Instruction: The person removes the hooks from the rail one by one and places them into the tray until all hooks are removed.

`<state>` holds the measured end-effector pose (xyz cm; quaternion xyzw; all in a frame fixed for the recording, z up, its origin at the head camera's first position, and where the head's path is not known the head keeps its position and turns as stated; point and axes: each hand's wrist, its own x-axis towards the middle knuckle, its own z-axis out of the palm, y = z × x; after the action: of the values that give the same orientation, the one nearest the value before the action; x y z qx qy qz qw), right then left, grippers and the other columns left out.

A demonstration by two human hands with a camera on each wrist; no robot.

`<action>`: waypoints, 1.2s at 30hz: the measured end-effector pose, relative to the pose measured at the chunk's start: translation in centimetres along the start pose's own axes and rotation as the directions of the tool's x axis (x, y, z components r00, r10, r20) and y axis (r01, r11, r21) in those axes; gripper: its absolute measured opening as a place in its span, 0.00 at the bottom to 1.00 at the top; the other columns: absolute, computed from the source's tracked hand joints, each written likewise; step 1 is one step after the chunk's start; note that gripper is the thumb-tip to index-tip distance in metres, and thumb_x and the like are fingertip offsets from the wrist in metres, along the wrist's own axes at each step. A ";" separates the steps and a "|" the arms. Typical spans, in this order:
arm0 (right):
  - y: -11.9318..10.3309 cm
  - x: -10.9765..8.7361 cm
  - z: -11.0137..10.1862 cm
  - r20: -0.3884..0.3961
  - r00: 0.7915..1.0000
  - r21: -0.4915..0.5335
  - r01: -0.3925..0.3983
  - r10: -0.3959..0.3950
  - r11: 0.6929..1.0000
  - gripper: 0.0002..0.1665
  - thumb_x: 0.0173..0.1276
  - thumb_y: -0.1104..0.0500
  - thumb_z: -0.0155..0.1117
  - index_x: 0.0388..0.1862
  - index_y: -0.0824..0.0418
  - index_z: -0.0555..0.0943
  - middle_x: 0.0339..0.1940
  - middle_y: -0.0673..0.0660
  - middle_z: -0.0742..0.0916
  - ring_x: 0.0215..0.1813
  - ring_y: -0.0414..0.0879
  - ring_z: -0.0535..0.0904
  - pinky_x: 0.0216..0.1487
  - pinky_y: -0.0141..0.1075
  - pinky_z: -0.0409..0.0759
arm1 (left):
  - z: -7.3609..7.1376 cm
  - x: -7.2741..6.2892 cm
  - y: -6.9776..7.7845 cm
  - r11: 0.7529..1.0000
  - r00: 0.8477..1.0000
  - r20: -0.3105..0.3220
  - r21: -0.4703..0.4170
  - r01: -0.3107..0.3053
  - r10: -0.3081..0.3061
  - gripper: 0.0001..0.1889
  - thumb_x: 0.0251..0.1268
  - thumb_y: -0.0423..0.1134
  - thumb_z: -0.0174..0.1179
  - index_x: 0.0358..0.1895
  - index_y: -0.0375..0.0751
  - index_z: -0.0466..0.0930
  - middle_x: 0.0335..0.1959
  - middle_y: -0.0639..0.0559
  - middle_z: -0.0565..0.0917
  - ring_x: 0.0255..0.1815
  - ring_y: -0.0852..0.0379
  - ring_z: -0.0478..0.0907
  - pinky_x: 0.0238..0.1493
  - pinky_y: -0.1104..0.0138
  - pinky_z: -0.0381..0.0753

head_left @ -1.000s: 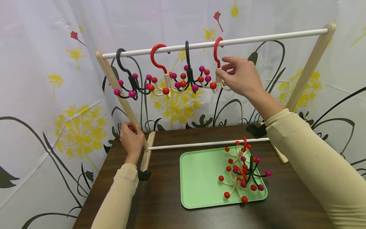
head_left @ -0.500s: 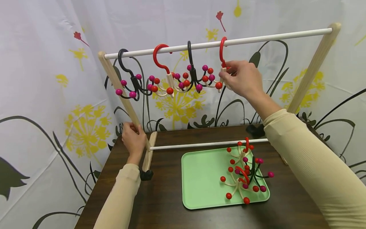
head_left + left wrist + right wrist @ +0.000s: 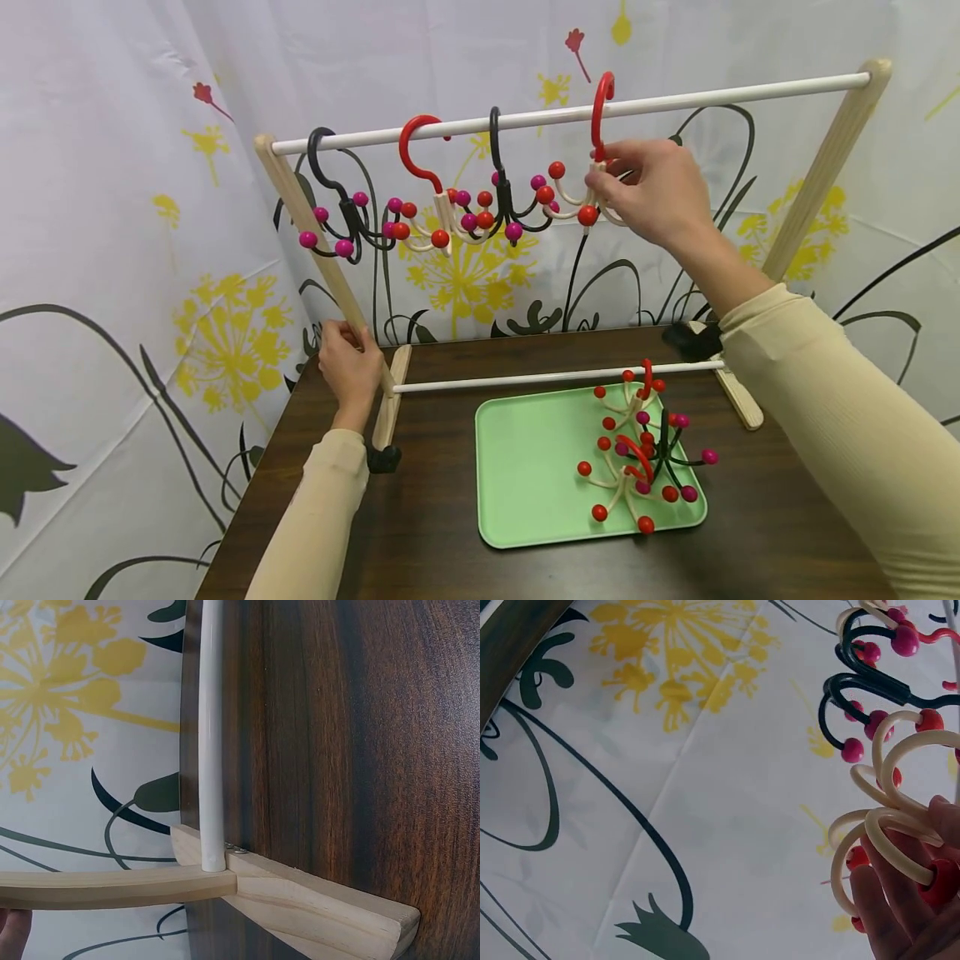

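My right hand (image 3: 662,193) pinches the cream neck of a red-hooked hanger (image 3: 600,117) with red ball tips. Its hook rises above the white top rod (image 3: 697,101); whether it touches the rod I cannot tell. In the right wrist view my fingers are among the hanger's curved cream arms (image 3: 900,844). My left hand (image 3: 350,367) grips the left wooden upright (image 3: 318,254) of the rack low down. From the rod hang a black hanger (image 3: 348,212) with pink balls, another red-hooked hanger (image 3: 441,208) and a second black hanger (image 3: 503,196) beside the held one.
On the dark table (image 3: 427,517) lies a green tray (image 3: 525,475). Two red-hooked hangers (image 3: 626,479) and a black one (image 3: 664,450) stand close together on its right side. A lower white rod (image 3: 517,381) joins the wooden feet (image 3: 390,408). Behind hangs a flowered curtain (image 3: 150,100).
My right hand has raised the red-hooked hanger, its hook now higher over the rod, and shifted it to the right. My left hand stays on the upright.
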<state>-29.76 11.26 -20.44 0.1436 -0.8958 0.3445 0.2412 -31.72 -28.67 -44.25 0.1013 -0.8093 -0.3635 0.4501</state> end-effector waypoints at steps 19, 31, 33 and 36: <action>-0.2 -13.6 2.0 0.140 0.990 0.120 -0.037 0.020 0.992 0.12 0.67 0.54 0.68 0.47 0.56 0.85 0.35 0.52 0.89 0.33 0.44 0.85 0.31 0.40 0.78 | -0.3 -0.1 0.3 1.000 1.000 0.006 -0.012 -0.008 0.008 0.11 0.63 0.36 0.61 0.40 0.32 0.72 0.30 0.41 0.74 0.31 0.42 0.74 0.37 0.46 0.71; 2.2 -24.6 9.9 0.296 0.955 0.177 -0.044 -0.011 0.983 0.12 0.57 0.61 0.75 0.32 0.46 0.81 0.27 0.38 0.86 0.28 0.29 0.82 0.31 0.33 0.79 | -0.3 -0.1 0.5 1.000 1.000 0.020 -0.004 -0.010 0.010 0.11 0.63 0.36 0.61 0.40 0.32 0.72 0.30 0.40 0.76 0.33 0.42 0.76 0.39 0.46 0.71; 2.8 -25.9 11.3 0.251 0.968 0.153 -0.036 -0.004 0.988 0.14 0.55 0.62 0.77 0.30 0.45 0.80 0.27 0.37 0.86 0.29 0.30 0.82 0.32 0.34 0.80 | -0.4 -0.1 0.5 1.000 1.000 0.026 -0.004 -0.010 0.010 0.11 0.63 0.36 0.61 0.40 0.32 0.72 0.31 0.40 0.76 0.33 0.42 0.76 0.39 0.46 0.71; 3.6 -27.2 13.2 0.189 0.982 0.111 -0.030 0.009 0.993 0.17 0.52 0.64 0.78 0.28 0.44 0.79 0.27 0.37 0.86 0.32 0.33 0.84 0.34 0.34 0.80 | -0.6 -0.1 0.6 1.000 0.999 0.030 -0.005 -0.013 0.013 0.11 0.63 0.37 0.61 0.40 0.32 0.72 0.31 0.40 0.76 0.33 0.41 0.76 0.39 0.46 0.71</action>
<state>-12.80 7.29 -45.40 0.1801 -0.8951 0.3819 0.1433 -31.15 -28.52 -43.73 0.0896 -0.8156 -0.3642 0.4406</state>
